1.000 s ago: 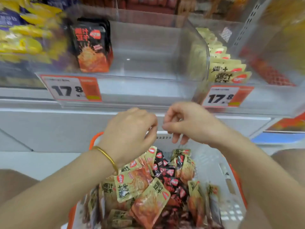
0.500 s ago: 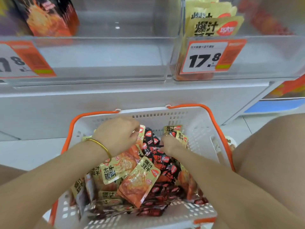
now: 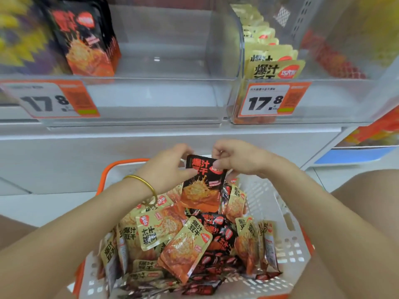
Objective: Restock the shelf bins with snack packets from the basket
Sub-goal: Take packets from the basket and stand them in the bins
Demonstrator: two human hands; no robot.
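Observation:
A black snack packet (image 3: 201,186) is held upright above the white basket (image 3: 278,214). My left hand (image 3: 166,169), with a gold bangle on its wrist, pinches the packet's left edge. My right hand (image 3: 235,158) grips its top right corner. The basket has an orange rim and is full of beige packets (image 3: 157,230) and black packets (image 3: 218,229). On the shelf above, a clear bin (image 3: 172,83) holds a stack of black packets (image 3: 86,42) at its left side. The clear bin to its right (image 3: 323,100) holds a row of beige packets (image 3: 272,67).
Price tags reading 17.8 hang on the left bin front (image 3: 49,100) and the right bin front (image 3: 274,100). Yellow packets (image 3: 19,33) fill a bin at the far left, blurred. A white shelf ledge (image 3: 151,143) runs between bins and basket. My knees flank the basket.
Both hands were down in the basket among the packets half a second ago. Now they have come up together holding one black packet above the pile.

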